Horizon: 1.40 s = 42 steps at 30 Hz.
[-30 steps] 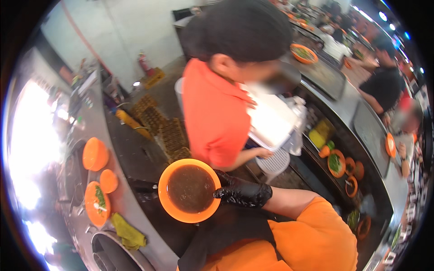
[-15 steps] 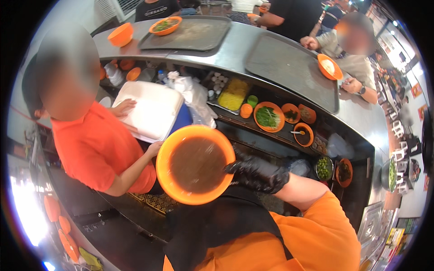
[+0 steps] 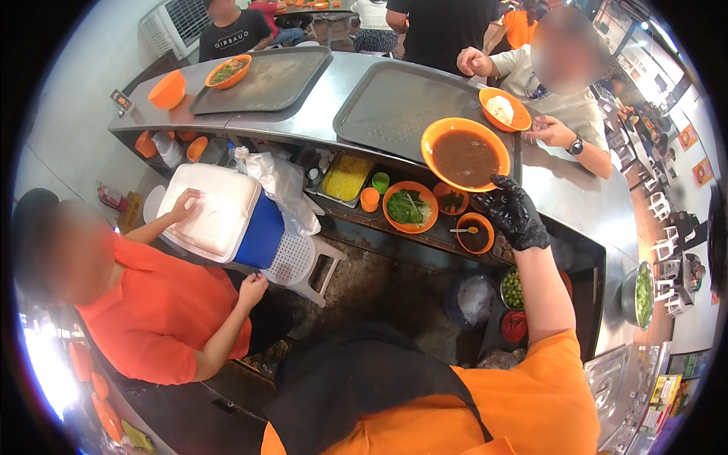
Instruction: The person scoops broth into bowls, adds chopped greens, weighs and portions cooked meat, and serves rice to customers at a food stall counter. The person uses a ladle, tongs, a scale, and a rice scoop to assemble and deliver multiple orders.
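My right hand (image 3: 514,218), in a black glove, grips the near edge of an orange bowl (image 3: 462,123) of brown soup. The bowl appears over the near edge of a grey tray (image 3: 387,102) on the counter; whether it touches the tray I cannot tell. Just beyond it, a smaller orange bowl (image 3: 509,97) with something white inside is at the tray's right end. A person across the counter has one hand (image 3: 552,130) beside that smaller bowl. My left hand does not show.
A co-worker in a red shirt (image 3: 163,303) stands at left, one hand on a white-lidded blue cooler (image 3: 252,231) beside a grey stool (image 3: 290,258). Below the counter (image 3: 326,98) sit a bowl of greens (image 3: 409,188), a yellow-filled tray (image 3: 345,193) and a dark sauce bowl (image 3: 485,241).
My right hand has carried the soup bowl away from the co-worker, rightward and up to the counter. The co-worker's near hand is now apart from the bowl. The view has shifted.
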{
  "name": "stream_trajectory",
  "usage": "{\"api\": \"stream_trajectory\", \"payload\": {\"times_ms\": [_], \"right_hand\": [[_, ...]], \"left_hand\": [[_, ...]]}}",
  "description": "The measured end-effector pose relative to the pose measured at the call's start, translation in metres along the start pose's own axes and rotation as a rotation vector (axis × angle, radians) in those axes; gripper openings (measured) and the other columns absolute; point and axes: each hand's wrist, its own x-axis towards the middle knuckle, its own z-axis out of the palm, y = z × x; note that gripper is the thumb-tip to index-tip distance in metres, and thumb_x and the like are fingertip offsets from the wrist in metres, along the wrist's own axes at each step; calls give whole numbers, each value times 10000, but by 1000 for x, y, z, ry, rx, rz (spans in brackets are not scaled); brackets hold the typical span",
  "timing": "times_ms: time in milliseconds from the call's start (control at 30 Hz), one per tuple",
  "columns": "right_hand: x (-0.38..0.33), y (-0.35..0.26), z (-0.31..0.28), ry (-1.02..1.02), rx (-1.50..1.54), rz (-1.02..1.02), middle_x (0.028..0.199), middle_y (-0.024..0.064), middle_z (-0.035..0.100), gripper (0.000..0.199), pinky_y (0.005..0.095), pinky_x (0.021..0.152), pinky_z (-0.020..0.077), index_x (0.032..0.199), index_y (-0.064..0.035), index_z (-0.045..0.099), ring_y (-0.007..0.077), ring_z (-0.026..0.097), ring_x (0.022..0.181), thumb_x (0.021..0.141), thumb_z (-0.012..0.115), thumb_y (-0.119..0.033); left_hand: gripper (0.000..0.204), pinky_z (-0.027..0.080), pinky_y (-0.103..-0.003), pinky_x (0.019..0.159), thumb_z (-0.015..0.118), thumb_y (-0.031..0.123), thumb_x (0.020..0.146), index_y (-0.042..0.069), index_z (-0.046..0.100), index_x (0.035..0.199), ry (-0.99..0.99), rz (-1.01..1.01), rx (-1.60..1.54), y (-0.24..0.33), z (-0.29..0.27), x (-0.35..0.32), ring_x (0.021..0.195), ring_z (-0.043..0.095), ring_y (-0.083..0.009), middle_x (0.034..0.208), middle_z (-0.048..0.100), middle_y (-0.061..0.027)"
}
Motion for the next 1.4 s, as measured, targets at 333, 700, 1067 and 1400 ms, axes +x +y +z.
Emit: {"api": "stream_trajectory", "payload": {"times_ms": [333, 700, 1067, 1400], "right_hand": [[64, -41, -55, 41, -49, -53, 1121, 265, 614, 350, 419, 870, 568, 1211, 64, 506, 341, 653, 981, 911, 533, -115], [54, 10, 45, -75, -578, -159, 998, 141, 664, 255, 371, 799, 565, 1066, -12, 638, 250, 666, 861, 908, 564, -197], [-42, 373, 407, -925, -1037, -253, 1016, 166, 656, 268, 397, 806, 531, 1058, -3, 629, 288, 653, 896, 877, 582, -196], [-210, 331, 397, -880, -753, -950, 1032, 188, 649, 285, 420, 812, 500, 1050, 6, 620, 323, 641, 927, 849, 599, -195]], "left_hand": [[427, 460, -383, 946, 491, 309, 996, -28, 559, 1250, -77, -58, -283, 58, 18, 20, 1121, 580, -297, 1239, 591, -190], [434, 329, -364, 1084, 370, 269, 1035, -4, 495, 1349, 2, -384, -391, 119, -63, 48, 1265, 477, -270, 1354, 526, -172], [247, 447, -262, 848, 580, 205, 957, -18, 671, 1010, 30, -398, -689, 7, -122, 214, 886, 598, -117, 910, 670, -58], [210, 456, -242, 700, 720, 245, 849, 37, 693, 859, -58, -494, -631, -123, -90, 251, 728, 576, -85, 769, 646, -24]]}}
